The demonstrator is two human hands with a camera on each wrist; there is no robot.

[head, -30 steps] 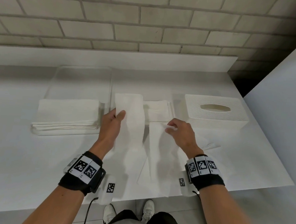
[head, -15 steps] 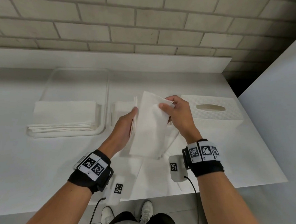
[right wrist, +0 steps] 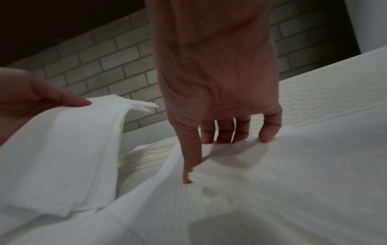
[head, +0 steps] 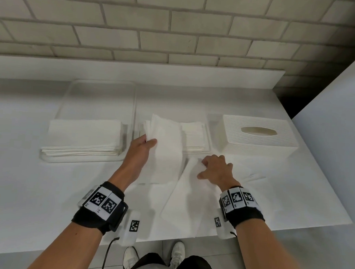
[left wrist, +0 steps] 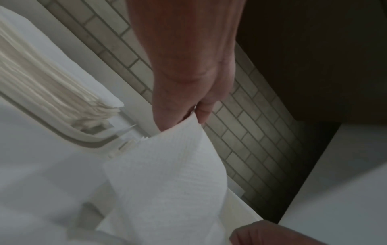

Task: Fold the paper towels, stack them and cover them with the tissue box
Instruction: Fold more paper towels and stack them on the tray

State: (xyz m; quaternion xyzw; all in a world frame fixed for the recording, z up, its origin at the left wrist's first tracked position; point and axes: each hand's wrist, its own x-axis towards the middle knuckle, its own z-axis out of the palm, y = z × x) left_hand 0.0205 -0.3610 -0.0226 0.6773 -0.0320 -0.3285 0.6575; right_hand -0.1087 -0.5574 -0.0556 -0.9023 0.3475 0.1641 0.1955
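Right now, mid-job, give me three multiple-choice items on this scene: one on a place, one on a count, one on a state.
1. Where does the tissue box stand?
A. In the clear tray
B. On the table, right of the small folded stack
C. On the floor

2. How many slots show in the top of the tissue box?
A. One
B. Two
C. Three

3. What is the left hand doing?
A. Resting flat on the table
B. Lifting the tissue box
C. Pinching a folded paper towel

Key: 1 B, the box sits on the table beside the small folded stack. 2 A, a single oval slot shows in its lid. 3 C, thumb and fingers pinch the folded paper towel at its upper edge, as the left wrist view confirms.
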